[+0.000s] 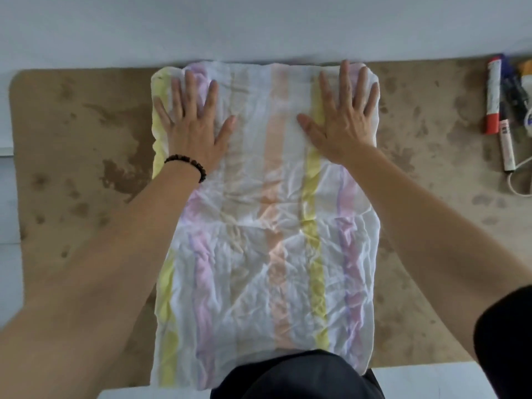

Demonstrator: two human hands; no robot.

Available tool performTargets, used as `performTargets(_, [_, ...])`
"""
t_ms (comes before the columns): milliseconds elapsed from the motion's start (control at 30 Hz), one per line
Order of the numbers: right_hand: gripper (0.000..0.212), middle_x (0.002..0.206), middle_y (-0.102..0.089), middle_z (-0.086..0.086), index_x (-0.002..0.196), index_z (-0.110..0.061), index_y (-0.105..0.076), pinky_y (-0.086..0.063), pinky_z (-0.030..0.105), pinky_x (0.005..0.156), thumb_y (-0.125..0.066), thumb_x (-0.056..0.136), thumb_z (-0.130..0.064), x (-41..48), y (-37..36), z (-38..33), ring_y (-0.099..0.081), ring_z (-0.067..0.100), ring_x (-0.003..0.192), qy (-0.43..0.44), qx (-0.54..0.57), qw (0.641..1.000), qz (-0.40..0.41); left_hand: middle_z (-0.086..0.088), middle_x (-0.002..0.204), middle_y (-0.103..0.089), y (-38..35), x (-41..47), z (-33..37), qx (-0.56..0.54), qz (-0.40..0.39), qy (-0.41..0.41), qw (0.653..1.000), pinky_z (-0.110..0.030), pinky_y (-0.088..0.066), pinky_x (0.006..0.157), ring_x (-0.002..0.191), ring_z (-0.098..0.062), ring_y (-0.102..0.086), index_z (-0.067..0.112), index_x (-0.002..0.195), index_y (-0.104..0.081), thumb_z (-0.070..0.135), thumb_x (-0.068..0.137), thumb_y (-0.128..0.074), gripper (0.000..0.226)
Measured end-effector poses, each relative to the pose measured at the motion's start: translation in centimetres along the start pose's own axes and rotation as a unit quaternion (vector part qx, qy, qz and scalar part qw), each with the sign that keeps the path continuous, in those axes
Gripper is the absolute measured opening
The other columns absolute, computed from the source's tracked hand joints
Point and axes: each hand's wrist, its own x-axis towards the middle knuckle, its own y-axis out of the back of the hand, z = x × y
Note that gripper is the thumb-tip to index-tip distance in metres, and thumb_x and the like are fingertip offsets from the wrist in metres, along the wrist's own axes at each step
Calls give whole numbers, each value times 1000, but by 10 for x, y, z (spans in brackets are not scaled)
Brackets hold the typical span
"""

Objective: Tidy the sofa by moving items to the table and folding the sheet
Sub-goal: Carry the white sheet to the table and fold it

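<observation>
The folded sheet (267, 214) lies flat on the brown mottled surface (86, 156), forming a tall rectangle that runs from the far edge of the surface to the near edge. It is white with lengthwise stripes in yellow, pink-lilac, beige and peach, and is heavily creased. A fold edge crosses it about halfway down.

The left hand (193, 122) lies palm down on the far left part of the sheet, fingers straight and spread, thumb pointing inward. It presses flat on the cloth and grips nothing. A dark beaded bracelet (188, 165) circles the left wrist.

The right hand (342, 116) lies palm down on the far right part of the sheet, fingers straight and spread, thumb pointing inward toward the left hand. It also presses flat and grips nothing. The two hands are well apart, with the peach stripe between them. Both forearms are bare; a dark sleeve (506, 338) shows at the lower right.

Dark clothing (296, 375) of the person overlaps the near edge of the sheet at bottom centre.

At the far right of the surface, well apart from the sheet, lies a cluster of markers: a white marker with a red end (492, 96), a slimmer white marker (506, 145) nearer, and dark items beside them too blurred to identify. A white cord (515, 185) loops at the right edge.
</observation>
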Motion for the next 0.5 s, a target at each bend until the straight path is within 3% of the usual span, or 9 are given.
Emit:
performTargets(100, [73,162,-3,22,157,-18,-12,-3,58,120,-28,100,-61,-66,-1,-13,0,44,149,-6,77,991,106,-21,160,-10,5,-73,9,-46,101,10,994,-63,-6,115,148,-38,-7,19,154,-18,52,101,-28,64])
performTargets(200, [74,157,-12,32,153,-8,-21,-8,59,119,-46,98,-51,-163,-22,-35,-8,48,147,-11,124,979,163,-25,157,-16,-7,-176,17,-70,105,-8,992,-64,-10,114,147,-39,-12,11,151,-31,49,98,-39,65])
performTargets(367, [85,163,3,18,157,-19,-13,-15,63,116,-44,93,-64,-296,-82,-46,2,43,149,37,81,996,-21,-19,159,-17,-60,-292,6,-1,-44,-76,996,-71,-17,107,147,-39,-15,19,148,-38,59,94,-34,68])
performTargets(500, [82,164,0,14,157,-21,-17,-8,59,119,-45,92,-63,-306,-89,-49,3,40,150,23,77,996,-38,-19,159,-16,-66,-292,6,-9,-44,-77,996,-70,-10,110,148,-38,-10,22,150,-32,60,91,-37,71])
